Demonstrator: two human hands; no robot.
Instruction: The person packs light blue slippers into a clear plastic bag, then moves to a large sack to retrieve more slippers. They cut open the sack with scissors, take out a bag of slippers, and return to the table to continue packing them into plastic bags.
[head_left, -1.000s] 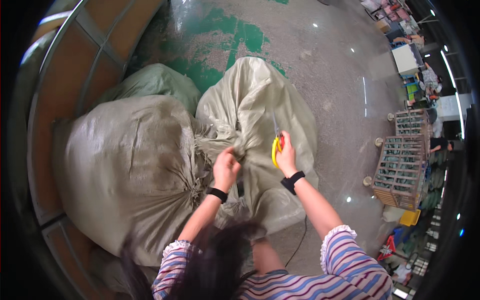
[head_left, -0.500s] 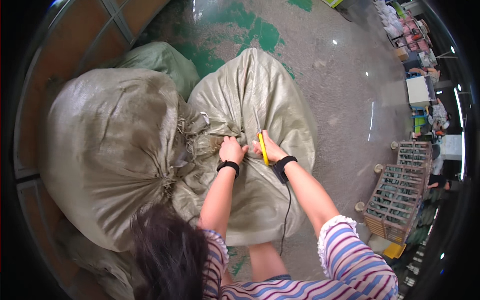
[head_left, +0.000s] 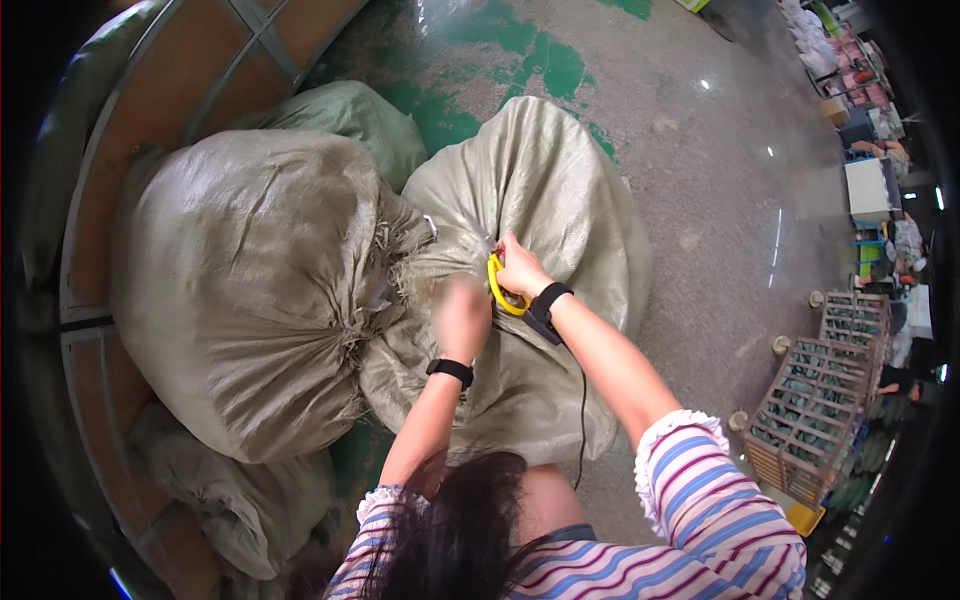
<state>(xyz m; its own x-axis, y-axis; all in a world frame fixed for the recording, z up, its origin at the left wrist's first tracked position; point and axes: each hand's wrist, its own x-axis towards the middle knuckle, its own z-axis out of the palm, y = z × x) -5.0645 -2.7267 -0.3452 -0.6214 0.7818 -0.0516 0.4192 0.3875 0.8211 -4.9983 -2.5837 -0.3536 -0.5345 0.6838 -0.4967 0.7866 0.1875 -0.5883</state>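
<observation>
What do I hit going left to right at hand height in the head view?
Brown panelling → large left-hand tan sack → left hand, blurred → right hand holding yellow-handled scissors → grey floor → slatted cart.

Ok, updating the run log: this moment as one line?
right hand: holds yellow-handled scissors over gathered beige woven sack | left hand: blurred, grip unclear | alongside: bulging taupe woven sack

Glare spots the floor (head_left: 700,200), fisheye edges curve into black, the left hand (head_left: 463,315) blurs.
</observation>
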